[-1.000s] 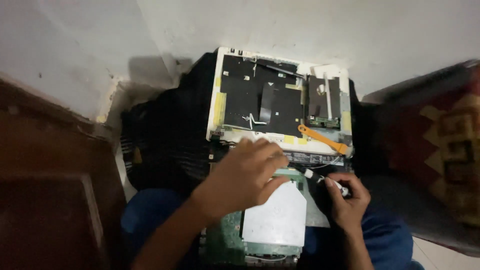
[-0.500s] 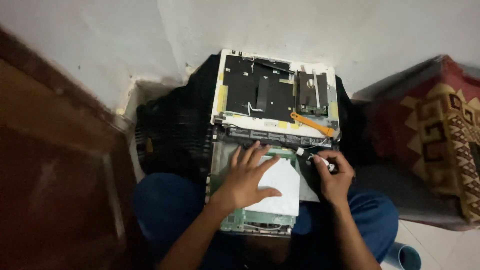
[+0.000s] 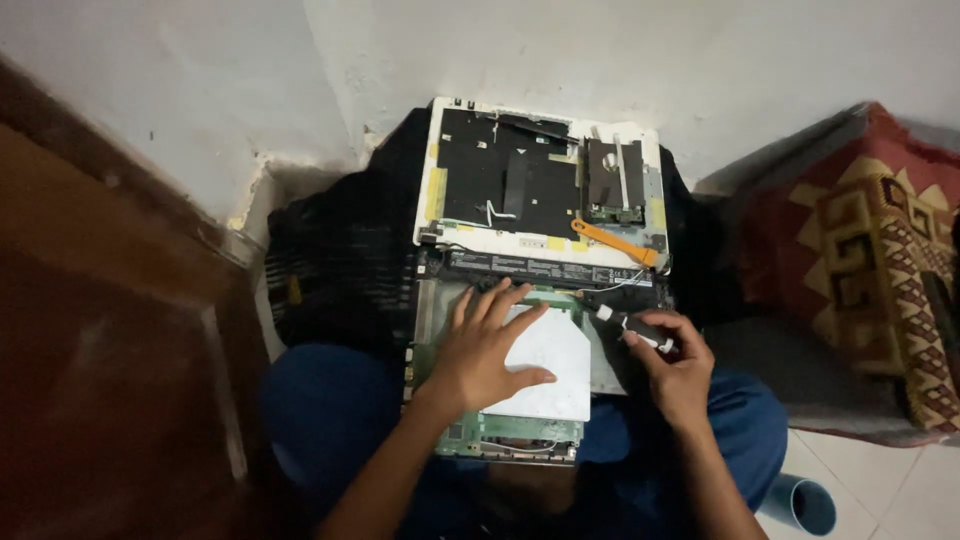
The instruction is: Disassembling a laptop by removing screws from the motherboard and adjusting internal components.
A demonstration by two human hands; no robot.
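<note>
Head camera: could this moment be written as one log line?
left hand: flat on white plate | right hand: gripping screwdriver | opened laptop: on lap

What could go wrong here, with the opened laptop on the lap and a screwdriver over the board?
1. The opened laptop base with its green circuit board sits on the person's lap, not on a firm surface; it may tip or slide.
2. The left hand presses flat on the white rectangular plate; pressure could flex parts beneath.
3. The right hand holds a small black-and-white screwdriver beside the orange flat ribbon cable; a slip might nick it.
</note>
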